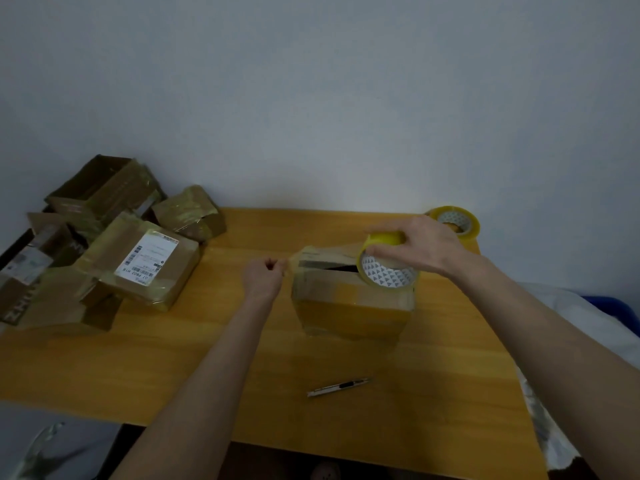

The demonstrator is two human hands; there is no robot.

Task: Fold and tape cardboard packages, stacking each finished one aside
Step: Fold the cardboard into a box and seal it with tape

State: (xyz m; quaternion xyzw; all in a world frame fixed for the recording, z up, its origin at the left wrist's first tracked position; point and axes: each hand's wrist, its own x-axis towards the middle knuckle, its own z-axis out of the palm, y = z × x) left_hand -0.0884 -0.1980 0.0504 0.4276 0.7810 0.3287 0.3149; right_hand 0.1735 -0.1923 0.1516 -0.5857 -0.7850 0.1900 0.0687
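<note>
Two bare hands work at a brown cardboard package (349, 306) that stands near the middle of a yellow wooden table (173, 358). The right hand (415, 249) grips a roll of yellowish clear tape (384, 271) from above, fingers curled round its rim, holding it tilted against the package's top right corner. The left hand (263, 275) pinches the free end of the tape strip (292, 263) just beside the package's upper left edge, its other fingers curled in. A dark gap shows between the top flaps. A pile of taped cardboard packages (104, 244) sits at the table's far left. A second tape roll (453, 221) lies behind the right hand. A slim silver utility knife (337, 387) lies nearer the person, apart from the package.
</note>
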